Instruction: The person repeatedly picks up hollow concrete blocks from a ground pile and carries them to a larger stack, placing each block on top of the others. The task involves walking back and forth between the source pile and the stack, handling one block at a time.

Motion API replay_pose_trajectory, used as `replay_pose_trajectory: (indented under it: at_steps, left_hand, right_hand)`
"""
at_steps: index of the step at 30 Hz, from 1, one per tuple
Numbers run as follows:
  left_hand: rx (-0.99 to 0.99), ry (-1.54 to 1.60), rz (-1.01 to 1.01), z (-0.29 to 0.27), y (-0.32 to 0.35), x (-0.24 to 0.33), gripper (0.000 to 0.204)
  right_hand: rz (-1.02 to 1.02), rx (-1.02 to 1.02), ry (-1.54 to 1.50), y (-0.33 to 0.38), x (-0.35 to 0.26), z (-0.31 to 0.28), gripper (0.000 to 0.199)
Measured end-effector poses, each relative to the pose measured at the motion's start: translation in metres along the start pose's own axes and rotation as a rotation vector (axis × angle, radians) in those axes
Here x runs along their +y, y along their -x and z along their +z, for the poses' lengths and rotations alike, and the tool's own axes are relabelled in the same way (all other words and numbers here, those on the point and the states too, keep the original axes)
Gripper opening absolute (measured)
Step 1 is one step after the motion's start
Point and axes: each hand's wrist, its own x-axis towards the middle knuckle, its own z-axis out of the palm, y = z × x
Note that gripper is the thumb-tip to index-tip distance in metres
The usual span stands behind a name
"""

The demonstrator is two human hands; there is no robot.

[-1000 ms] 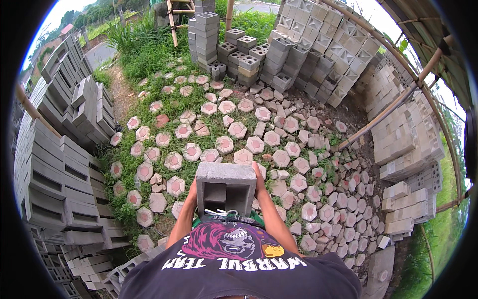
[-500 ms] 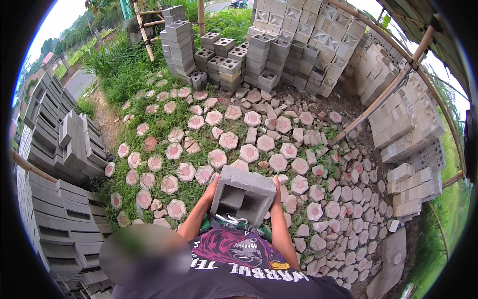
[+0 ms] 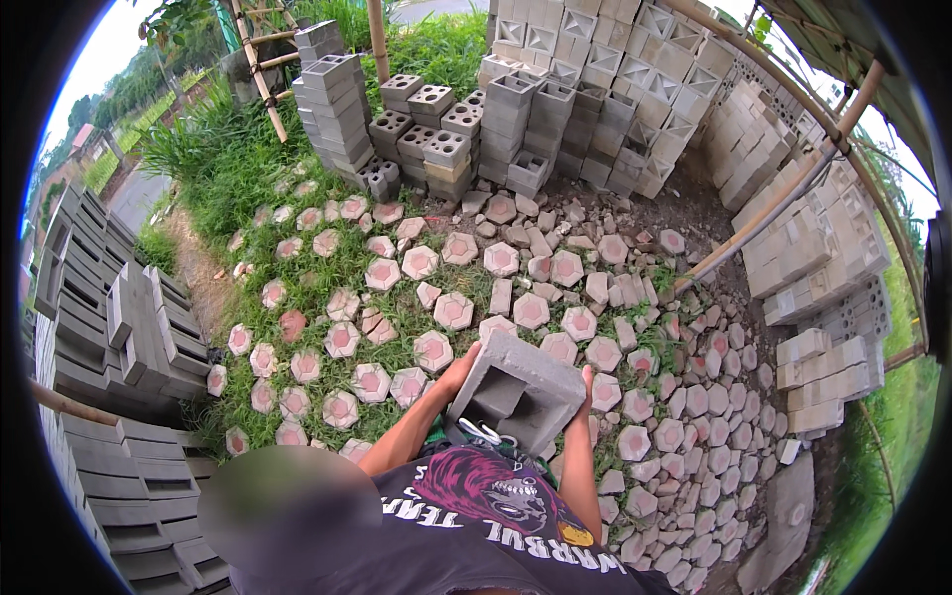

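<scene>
A grey hollow concrete block [image 3: 518, 385] is carried in front of my waist, its open cavity facing up toward me. My left hand [image 3: 462, 369] is closed on the block's left side. At its right side my right hand [image 3: 583, 397] grips the opposite edge. The block tilts, its right end lower in the picture. White cord [image 3: 481, 430] hangs at my waist just behind the block's near edge. The fingers' undersides are hidden by the block.
Hexagonal pavers [image 3: 454, 310] with pink centres lie among grass and rubble. Stacked hollow blocks [image 3: 332, 109] stand ahead, and a vent-block wall [image 3: 615, 89] rises behind. More block stacks line the left [image 3: 149, 327] and right [image 3: 818, 248]. A bamboo pole [image 3: 764, 223] slants at right.
The block and both hands have shifted to the right in the picture, and the block is turned slightly clockwise. The surroundings have swung a little with my view. Both hands keep their hold.
</scene>
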Motion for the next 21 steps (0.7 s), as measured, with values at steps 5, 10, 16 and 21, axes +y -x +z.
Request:
replay_pose_trajectory:
  at_steps: [5, 10, 16, 21]
  left_hand:
    - [0.066, -0.154, 0.008, 0.014, -0.004, 0.103, 0.080]
    - [0.059, -0.149, -0.053, -0.004, -0.036, 0.127, 0.075]
    - [-0.006, -0.049, -0.042, 0.005, -0.054, 0.151, 0.071]
    - [-0.001, 0.040, -0.074, -0.004, -0.091, 0.147, 0.070]
  right_hand:
    - [-0.012, -0.031, -0.031, -0.058, -0.021, 0.028, 0.070]
    - [-0.028, 0.027, -0.021, -0.098, -0.019, 0.036, 0.070]
    - [0.005, 0.108, -0.036, -0.124, -0.031, 0.039, 0.071]
    - [0.061, 0.091, -0.038, -0.161, -0.045, 0.035, 0.069]
